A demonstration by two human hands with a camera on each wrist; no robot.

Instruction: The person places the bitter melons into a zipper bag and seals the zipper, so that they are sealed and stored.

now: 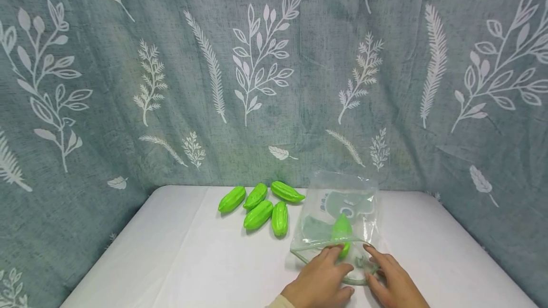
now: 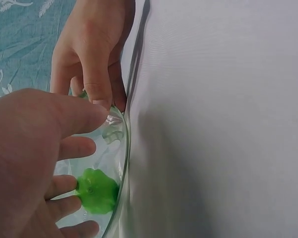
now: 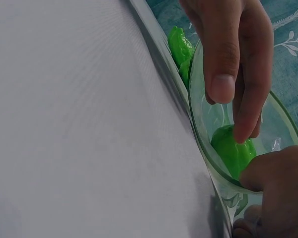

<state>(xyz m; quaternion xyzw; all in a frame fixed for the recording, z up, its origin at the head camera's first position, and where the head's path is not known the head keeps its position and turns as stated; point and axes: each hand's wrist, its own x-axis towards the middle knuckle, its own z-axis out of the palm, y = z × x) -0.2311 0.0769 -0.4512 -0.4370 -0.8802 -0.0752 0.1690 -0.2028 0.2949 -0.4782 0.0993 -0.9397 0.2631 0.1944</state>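
Note:
A clear plastic zip bag (image 1: pixel 318 206) with a printed cartoon pattern lies on the table, its mouth parted towards me. Inside it is one bright green, ridged bitter melon (image 1: pixel 342 227), its blunt end near the opening. My left hand (image 1: pixel 321 277) reaches into the mouth, and its extended fingers touch that end, as the right wrist view shows on the bitter melon (image 3: pixel 233 151). At the right side of the mouth, my right hand (image 1: pixel 391 277) pinches the bag's rim between thumb and fingers; in the left wrist view the right hand (image 2: pixel 92 54) is at the rim too.
Several more green bitter melons (image 1: pixel 259 215) lie in a loose group left of the bag, towards the back of the white table (image 1: pixel 205 260). Behind the table hangs a grey-green curtain (image 1: pixel 265 146) with white leaf prints.

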